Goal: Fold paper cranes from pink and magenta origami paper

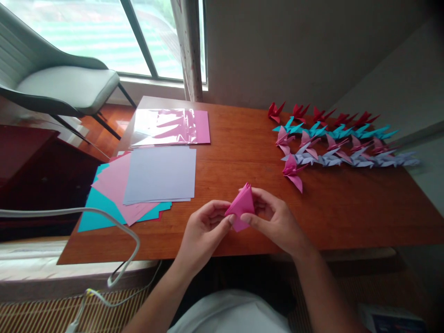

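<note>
A bright pink folded paper [243, 209], roughly diamond-shaped and in several layers, is held above the front of the wooden table. My left hand [210, 226] pinches its left edge between thumb and fingers. On the other side my right hand [274, 217] grips it, thumb pressed on the near face and fingers behind. The fingertips behind the paper are hidden. Beyond my right hand stands a finished pink paper crane [293, 172]. Rows of folded cranes lie further back: lavender cranes [329, 158], light pink cranes [308, 142], turquoise cranes [317, 131] and red cranes [321, 114].
Left on the table [239, 152] lie lavender sheets [161, 175] over pink sheets [116, 178] and turquoise sheets [99, 208]. Behind them is a clear plastic packet [163, 127] of pink paper. A white cable [121, 224] hangs at the left edge. A chair [69, 88] stands by the window.
</note>
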A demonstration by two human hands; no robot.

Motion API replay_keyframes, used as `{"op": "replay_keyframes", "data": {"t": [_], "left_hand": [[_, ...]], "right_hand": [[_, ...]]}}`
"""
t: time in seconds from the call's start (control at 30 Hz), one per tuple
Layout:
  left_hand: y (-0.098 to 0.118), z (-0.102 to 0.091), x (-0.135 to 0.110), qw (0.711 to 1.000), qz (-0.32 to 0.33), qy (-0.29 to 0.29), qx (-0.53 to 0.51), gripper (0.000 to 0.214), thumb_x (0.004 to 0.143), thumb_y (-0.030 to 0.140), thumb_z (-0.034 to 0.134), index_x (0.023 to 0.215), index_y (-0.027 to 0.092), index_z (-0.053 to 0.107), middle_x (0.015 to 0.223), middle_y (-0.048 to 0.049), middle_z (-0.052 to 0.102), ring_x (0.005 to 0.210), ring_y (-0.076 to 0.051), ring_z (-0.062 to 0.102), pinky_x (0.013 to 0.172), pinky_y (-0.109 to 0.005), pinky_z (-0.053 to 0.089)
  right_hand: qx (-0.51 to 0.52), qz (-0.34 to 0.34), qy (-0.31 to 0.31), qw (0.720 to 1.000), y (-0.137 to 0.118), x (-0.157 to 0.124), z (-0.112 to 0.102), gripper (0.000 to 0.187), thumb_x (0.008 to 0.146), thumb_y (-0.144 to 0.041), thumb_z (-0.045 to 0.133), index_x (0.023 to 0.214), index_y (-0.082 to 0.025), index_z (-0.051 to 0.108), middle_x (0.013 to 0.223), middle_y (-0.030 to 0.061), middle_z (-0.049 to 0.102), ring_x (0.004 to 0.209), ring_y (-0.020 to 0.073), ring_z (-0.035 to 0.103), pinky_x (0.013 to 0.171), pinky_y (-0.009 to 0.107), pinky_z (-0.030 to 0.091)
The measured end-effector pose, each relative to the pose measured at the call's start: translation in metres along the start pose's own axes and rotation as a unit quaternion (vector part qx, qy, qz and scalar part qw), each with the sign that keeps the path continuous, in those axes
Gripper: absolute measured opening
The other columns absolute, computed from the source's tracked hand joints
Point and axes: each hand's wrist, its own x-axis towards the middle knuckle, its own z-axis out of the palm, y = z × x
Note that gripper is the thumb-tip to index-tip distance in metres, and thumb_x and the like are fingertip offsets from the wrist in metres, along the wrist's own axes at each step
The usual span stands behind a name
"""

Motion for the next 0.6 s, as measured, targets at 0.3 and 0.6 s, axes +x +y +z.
{"op": "replay_keyframes", "data": {"t": [0.3,0.6], "left_hand": [[-0.002,0.000,-0.001,1.000,0.020,-0.017,-0.007,0.014,0.086,0.027,0.077,0.092,0.017,0.069,0.092,-0.0036,0.077,0.084,-0.014,0.072,0.077,-0.020,0.055],[-0.009,-0.010,0.000,0.994,0.074,-0.026,0.070,0.011,0.084,0.023,0.077,0.095,0.020,0.078,0.086,-0.0024,0.079,0.078,-0.016,0.074,0.074,-0.021,0.059]], "right_hand": [[-0.004,-0.043,0.057,0.997,0.008,-0.008,0.003,0.021,0.087,-0.037,0.074,0.102,-0.021,0.073,0.095,0.0046,0.074,0.082,0.0174,0.067,0.076,0.030,0.057],[-0.045,-0.074,0.012,0.996,-0.002,-0.010,-0.002,0.015,0.087,-0.031,0.075,0.099,-0.022,0.075,0.089,0.0026,0.072,0.082,0.0174,0.064,0.073,0.029,0.051]]}}
